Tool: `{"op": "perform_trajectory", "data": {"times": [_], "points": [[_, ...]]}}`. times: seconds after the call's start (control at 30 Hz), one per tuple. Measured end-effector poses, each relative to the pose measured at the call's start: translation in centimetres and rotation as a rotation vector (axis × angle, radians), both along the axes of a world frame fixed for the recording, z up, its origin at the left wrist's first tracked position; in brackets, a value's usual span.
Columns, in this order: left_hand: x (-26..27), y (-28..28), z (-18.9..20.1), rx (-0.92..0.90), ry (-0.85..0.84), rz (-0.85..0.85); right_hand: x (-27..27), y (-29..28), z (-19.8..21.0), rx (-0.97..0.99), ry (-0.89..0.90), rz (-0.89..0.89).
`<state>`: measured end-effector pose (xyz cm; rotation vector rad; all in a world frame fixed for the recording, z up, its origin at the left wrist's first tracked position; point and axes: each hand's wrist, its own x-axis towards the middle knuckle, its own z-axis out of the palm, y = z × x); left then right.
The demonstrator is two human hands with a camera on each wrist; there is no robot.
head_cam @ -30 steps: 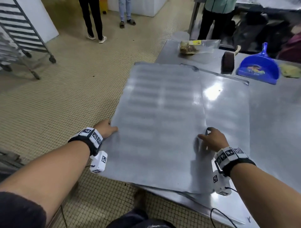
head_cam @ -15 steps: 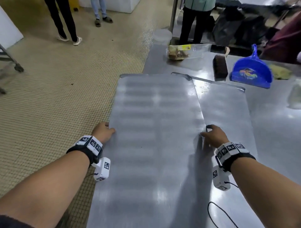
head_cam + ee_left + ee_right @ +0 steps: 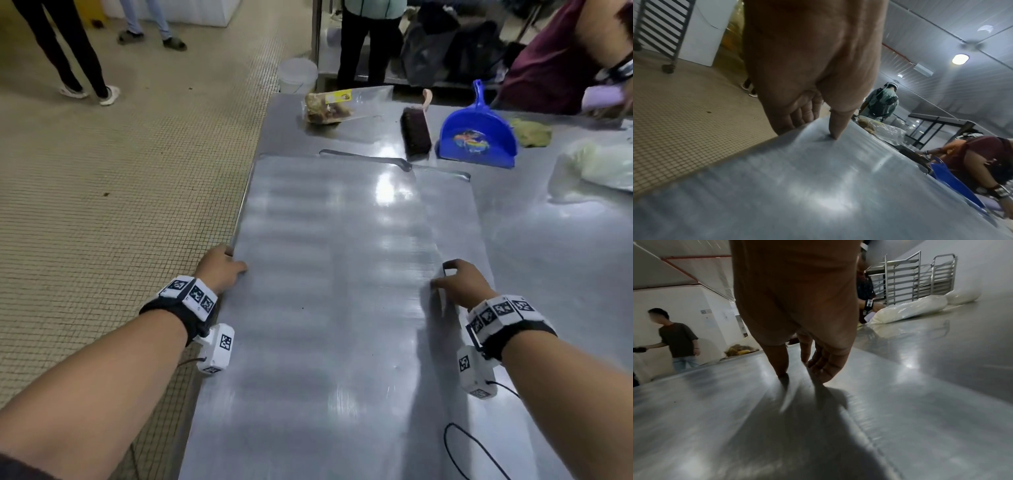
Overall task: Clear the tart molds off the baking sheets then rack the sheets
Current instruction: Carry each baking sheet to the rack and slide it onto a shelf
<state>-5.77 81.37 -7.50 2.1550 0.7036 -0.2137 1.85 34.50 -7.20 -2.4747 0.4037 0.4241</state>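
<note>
Both hands on the top baking sheet, flat on the steel counter.

Top baking sheet [image 3: 329,274] lies on a second sheet [image 3: 455,219] offset to its right, both on the counter [image 3: 555,260]. Left hand [image 3: 221,269] grips the sheet's left edge: fingers [image 3: 797,116] curled under, thumb pressed on top. Right hand [image 3: 462,284] at the right edge, thumb on top, fingers [image 3: 824,363] loosely bent down the edge; whether they pinch it cannot be told. Beyond: brush [image 3: 416,132], blue dustpan [image 3: 478,137].

Both forearms outstretched, left hand [image 3: 221,269] and right hand [image 3: 460,284] seemingly half-curled.
</note>
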Motion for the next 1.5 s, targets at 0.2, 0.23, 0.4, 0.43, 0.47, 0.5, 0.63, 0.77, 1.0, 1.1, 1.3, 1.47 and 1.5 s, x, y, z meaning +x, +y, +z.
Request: {"op": "perform_trajectory", "data": {"times": [0.2,0.23,0.4,0.43,0.47,0.5,0.63,0.77,1.0,1.1,1.3,1.47,1.5], "points": [[3.8,-6.1,-0.8,0.005,0.006,-0.108,0.3,-7.6,1.1,-0.018,-0.025,-0.062],[4.3,-7.1,-0.5,0.000,0.002,-0.107,0.7,-8.8,1.0,-0.007,-0.029,-0.067],[6.6,-10.5,-0.2,-0.004,-0.007,-0.086,2.2,-12.3,0.5,0.021,-0.048,-0.056],[6.9,-10.9,-0.1,0.012,-0.007,-0.078,2.2,-12.3,0.6,0.026,-0.050,-0.050],[7.1,-11.2,-0.1,0.030,-0.006,-0.073,2.2,-12.4,0.7,0.035,-0.045,-0.045],[7.1,-11.6,-0.1,0.053,-0.002,-0.068,2.3,-12.4,0.5,0.043,-0.033,-0.043],[7.3,-12.5,-0.2,0.132,0.029,-0.056,2.0,-12.5,-0.8,0.032,-0.010,-0.021],[7.4,-12.8,-0.3,0.231,0.075,-0.110,1.2,-12.5,-0.7,-0.062,-0.027,0.060],[5.1,-11.9,0.4,0.282,0.117,-0.157,-1.7,-12.9,-0.6,-0.101,-0.046,0.065],[2.2,-11.5,0.1,0.253,0.091,-0.171,-4.1,-12.9,-0.8,-0.120,-0.070,0.023],[-2.4,-9.3,-0.7,0.046,0.052,-0.138,-8.3,-12.3,-0.7,-0.151,-0.084,-0.017],[-4.3,-9.1,0.0,-0.046,0.027,-0.167,-12.1,-11.1,-0.7,-0.201,-0.070,-0.040],[-4.6,-9.1,-0.1,-0.056,0.026,-0.177,-12.7,-10.9,-0.6,-0.205,-0.072,-0.050]]}}
